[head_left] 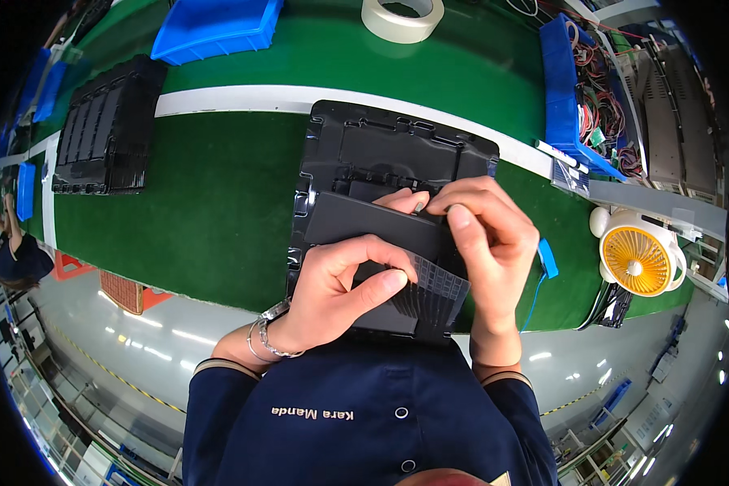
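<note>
- The left hand has its grip pinched on a dark sheet with little squares.
- The right hand curls close by; I cannot tell if its grip holds anything.
- The sheet is over a black tray on the green tabletop.
- A flat black piece is between the left hand and the tray's far end.

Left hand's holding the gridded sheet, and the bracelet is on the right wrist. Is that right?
Not quite: the bracelet is on the left wrist, as the head view shows. The left hand does hold the gridded sheet.
</note>
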Tool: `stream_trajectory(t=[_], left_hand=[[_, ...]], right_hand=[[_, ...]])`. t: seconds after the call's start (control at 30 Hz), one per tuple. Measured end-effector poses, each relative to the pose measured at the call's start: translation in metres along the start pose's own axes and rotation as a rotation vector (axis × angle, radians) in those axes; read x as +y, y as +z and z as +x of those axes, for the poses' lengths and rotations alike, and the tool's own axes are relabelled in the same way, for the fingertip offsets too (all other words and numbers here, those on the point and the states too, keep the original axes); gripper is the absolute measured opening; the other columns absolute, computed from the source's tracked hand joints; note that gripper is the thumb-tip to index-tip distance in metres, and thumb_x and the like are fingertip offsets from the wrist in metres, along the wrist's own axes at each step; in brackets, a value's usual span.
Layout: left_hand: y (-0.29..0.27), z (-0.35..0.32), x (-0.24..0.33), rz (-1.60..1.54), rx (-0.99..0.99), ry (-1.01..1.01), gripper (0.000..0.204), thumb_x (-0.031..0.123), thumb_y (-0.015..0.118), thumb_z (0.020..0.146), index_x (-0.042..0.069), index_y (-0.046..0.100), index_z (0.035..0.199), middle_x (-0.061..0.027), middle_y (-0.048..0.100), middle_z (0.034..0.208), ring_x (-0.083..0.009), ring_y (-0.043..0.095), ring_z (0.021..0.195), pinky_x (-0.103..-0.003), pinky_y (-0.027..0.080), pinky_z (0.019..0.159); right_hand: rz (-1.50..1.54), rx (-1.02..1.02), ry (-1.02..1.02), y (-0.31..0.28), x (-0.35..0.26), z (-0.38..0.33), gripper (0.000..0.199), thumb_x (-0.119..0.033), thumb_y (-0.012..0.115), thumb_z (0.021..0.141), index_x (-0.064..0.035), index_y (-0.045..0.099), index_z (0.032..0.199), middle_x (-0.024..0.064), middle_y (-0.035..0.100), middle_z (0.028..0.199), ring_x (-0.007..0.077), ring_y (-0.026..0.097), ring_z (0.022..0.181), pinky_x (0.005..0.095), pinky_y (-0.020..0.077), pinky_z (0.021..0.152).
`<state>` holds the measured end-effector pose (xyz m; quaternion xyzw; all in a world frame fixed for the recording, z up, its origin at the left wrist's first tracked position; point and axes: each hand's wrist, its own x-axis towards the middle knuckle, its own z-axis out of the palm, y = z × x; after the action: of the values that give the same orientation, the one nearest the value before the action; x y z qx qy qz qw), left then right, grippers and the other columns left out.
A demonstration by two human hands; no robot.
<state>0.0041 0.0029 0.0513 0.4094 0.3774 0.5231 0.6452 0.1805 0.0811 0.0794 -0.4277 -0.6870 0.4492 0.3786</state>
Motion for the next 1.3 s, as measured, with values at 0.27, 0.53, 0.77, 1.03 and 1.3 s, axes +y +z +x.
stream_trajectory(t=[0.27,0.53,0.77,1.03,1.3], left_hand=[[-0.001,0.003,-0.004,0.155,-0.005,0.100,0.007,0.004,0.064,0.086,0.001,0.068,0.090,-0.0216,0.047,0.142,-0.0330,0.033,0.141,-0.043,0.031,0.109],[-0.002,0.003,-0.001,0.195,-0.011,0.087,0.008,0.004,0.064,0.086,-0.002,0.068,0.088,-0.0230,0.047,0.142,-0.0323,0.035,0.139,-0.043,0.031,0.108],[-0.001,0.002,0.001,0.141,0.005,0.031,0.008,0.005,0.064,0.087,-0.002,0.067,0.088,-0.0217,0.047,0.141,-0.0301,0.038,0.137,-0.041,0.034,0.105],[0.000,0.001,0.001,0.145,0.011,0.030,0.008,0.005,0.064,0.087,-0.002,0.067,0.089,-0.0211,0.048,0.140,-0.0283,0.039,0.135,-0.039,0.037,0.102],[-0.002,0.002,-0.002,0.207,0.023,0.093,0.007,0.006,0.065,0.087,0.001,0.068,0.091,-0.0190,0.052,0.137,-0.0249,0.051,0.125,-0.034,0.047,0.091]], right_hand=[[0.149,-0.048,0.115,0.010,0.004,-0.003,0.008,-0.003,0.063,0.088,0.0039,0.068,0.088,0.0080,0.066,0.084,0.0111,0.057,0.072,0.0241,0.0432,0.062],[0.169,-0.024,0.161,0.014,0.006,-0.005,0.010,-0.004,0.064,0.088,0.0044,0.067,0.086,0.0060,0.064,0.078,0.0092,0.052,0.067,0.0243,0.0395,0.058],[0.154,-0.026,0.174,0.016,0.005,-0.004,0.011,-0.005,0.064,0.088,0.0045,0.065,0.084,0.0053,0.062,0.075,0.0090,0.051,0.065,0.0245,0.0385,0.057],[0.161,-0.016,0.158,0.018,0.006,-0.004,0.010,-0.004,0.064,0.088,0.0047,0.065,0.084,0.0059,0.062,0.075,0.0093,0.051,0.065,0.0245,0.0390,0.057],[0.102,-0.012,0.152,0.018,0.005,-0.003,0.009,-0.003,0.064,0.087,0.0050,0.065,0.084,0.0070,0.063,0.076,0.0109,0.053,0.064,0.0252,0.0406,0.057]])
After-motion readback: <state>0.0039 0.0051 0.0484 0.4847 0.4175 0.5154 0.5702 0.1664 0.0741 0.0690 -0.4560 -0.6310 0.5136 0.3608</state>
